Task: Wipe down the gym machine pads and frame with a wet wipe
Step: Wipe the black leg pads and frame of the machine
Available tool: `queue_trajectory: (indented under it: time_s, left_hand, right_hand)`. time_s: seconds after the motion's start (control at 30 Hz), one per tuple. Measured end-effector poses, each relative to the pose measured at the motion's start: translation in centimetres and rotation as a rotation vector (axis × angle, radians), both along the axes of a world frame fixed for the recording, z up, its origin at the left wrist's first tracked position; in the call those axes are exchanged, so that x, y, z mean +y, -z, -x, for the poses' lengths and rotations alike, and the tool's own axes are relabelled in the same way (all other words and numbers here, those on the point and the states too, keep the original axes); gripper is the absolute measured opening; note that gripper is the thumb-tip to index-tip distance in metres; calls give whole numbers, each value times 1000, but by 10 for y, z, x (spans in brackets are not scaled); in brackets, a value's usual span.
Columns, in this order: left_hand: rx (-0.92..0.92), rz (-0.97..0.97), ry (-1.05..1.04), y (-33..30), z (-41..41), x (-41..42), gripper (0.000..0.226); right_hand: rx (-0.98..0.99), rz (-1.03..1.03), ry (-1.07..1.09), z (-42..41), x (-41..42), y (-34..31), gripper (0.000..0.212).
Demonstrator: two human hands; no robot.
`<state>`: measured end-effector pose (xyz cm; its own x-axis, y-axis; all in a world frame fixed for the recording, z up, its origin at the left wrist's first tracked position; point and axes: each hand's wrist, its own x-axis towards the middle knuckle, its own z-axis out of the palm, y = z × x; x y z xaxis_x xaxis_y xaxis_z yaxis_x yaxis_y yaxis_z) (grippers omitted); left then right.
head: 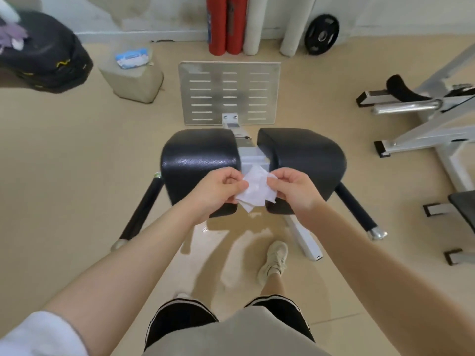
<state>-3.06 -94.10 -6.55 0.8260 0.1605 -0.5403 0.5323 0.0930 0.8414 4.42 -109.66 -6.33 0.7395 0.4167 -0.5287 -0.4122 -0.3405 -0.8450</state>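
A white wet wipe hangs crumpled between both hands, just above the gap between the machine's two black pads. My left hand pinches its left edge and my right hand pinches its right edge. The left pad and the right pad sit side by side on a white frame. Two black handles angle out below the pads. A slotted metal footplate lies flat beyond them.
A pack of wet wipes rests on a grey block at the far left. A black bag sits at the left edge. Red and white rolls and a weight plate lean on the wall. Another white machine stands right.
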Motion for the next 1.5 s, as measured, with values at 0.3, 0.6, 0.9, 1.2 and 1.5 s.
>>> queue_trajectory:
  time_s: [0.3,0.6,0.9,1.2,1.5]
  left_hand:
    - [131,-115,-230,-7,-126,-71,3]
    - [259,356,-496,5,-182,-59,27]
    - [332,-218,-166,49,-239,11,25]
    - [535,36,-16,118,-244,17,18]
    - [608,402,-426,102,-230,3,28]
  right_hand:
    - [-522,67,-216,-119,-47,4,20]
    - [-946,273,-527,-162,-34,32,28]
    - [-648,445,-518,-256,37,92,31]
    - [-498,624,-949,-298,89,175,28]
    - [-412,199,-1105,-259,24,95,17]
